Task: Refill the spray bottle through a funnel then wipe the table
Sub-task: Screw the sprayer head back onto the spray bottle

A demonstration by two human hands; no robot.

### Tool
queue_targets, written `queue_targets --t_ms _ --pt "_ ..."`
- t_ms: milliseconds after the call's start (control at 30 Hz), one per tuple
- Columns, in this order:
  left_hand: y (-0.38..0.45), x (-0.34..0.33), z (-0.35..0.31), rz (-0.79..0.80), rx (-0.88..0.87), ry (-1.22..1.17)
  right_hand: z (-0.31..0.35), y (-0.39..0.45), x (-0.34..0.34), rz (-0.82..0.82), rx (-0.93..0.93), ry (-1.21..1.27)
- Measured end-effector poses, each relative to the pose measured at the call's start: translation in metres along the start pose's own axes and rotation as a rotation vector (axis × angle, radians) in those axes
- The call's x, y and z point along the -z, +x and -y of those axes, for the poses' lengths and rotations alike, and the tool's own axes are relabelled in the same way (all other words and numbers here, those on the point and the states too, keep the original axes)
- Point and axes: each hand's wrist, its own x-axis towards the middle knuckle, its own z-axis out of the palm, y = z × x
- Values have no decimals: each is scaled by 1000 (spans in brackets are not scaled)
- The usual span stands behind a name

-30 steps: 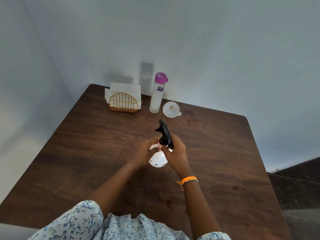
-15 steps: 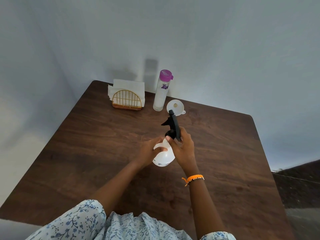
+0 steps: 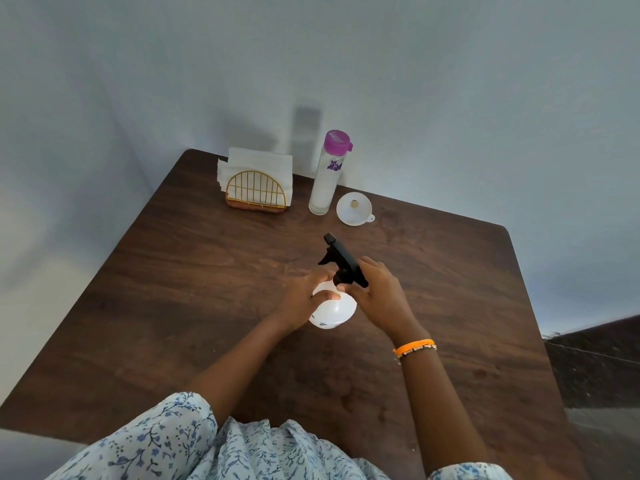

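A round white spray bottle (image 3: pixel 333 311) stands on the dark wooden table (image 3: pixel 194 292) near its middle. My left hand (image 3: pixel 304 299) wraps the bottle's left side. My right hand (image 3: pixel 379 296), with an orange band on the wrist, grips the black trigger head (image 3: pixel 341 259) at its collar; the nozzle points away and to the left. A white funnel (image 3: pixel 354 208) lies mouth-up at the back of the table. Beside it stands a tall clear bottle (image 3: pixel 327 174) with a purple cap.
A gold wire holder with white paper napkins (image 3: pixel 258 183) sits at the back left, near the wall corner. The table's right edge drops off to a dark floor. My floral sleeves fill the bottom of the view.
The view has shifted slightly. The trigger head has turned a little under my right hand, its nozzle now pointing more to the left. Both hands stay on the spray bottle.
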Motion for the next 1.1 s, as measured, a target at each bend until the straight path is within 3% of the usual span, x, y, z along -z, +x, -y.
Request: queue_targets --t_ms 100,167,300,467,567,667,767,933,1100 --pt "-1 2 -1 13 -61 38 -6 7 14 174 12 63" --pt "-1 3 -1 2 -64 52 -3 9 14 191 17 70" --pt "-1 2 2 12 -47 -6 10 2 -2 -79 -36 46" --pt "-6 -2 1 -32 -109 -54 23 -7 -37 -453 -259 289" --pt "-9 0 -3 -37 -142 -102 27 -6 -49 -528 -220 252" --pt "-8 0 -2 -36 -143 -103 28 -9 -53 -506 -116 148" --pt "-6 -1 0 -29 -129 -88 21 -9 -49 -458 -91 225" --pt "-1 -1 3 -6 -109 -9 5 -1 -19 -141 -28 256" --pt "0 -1 6 8 -77 -5 -7 6 8 183 -104 531"
